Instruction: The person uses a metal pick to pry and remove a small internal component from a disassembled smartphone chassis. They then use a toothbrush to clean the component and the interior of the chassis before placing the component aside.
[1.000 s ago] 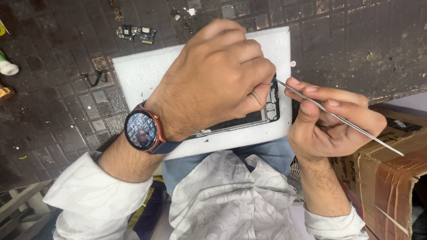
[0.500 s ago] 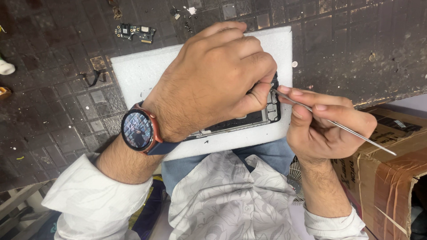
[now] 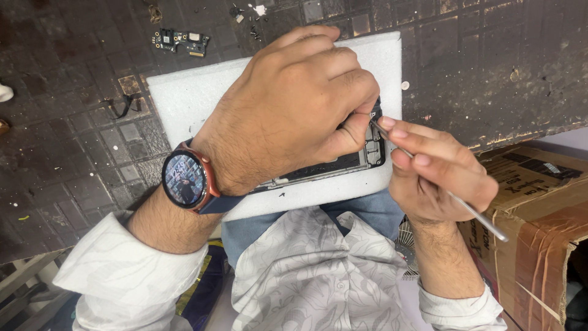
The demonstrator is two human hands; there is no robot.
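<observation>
Phone point(image 3: 343, 162) lies pinned under the clenched left hand point(image 3: 288, 104); right hand point(image 3: 438, 168) grips a metal probe point(image 3: 471, 211) beside it.

Even, fairly bright light falls on the white foam pad point(image 3: 202, 92), which looks nearly washed out, while the dark desk point(image 3: 73, 141) around it stays dim; focus is sharp, shadows soft.

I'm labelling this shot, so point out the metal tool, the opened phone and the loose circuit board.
metal tool point(image 3: 474, 214), head view, on its thin shaft.
opened phone point(image 3: 373, 150), head view, on its exposed inner end.
circuit board point(image 3: 182, 41), head view, on its middle.
</observation>
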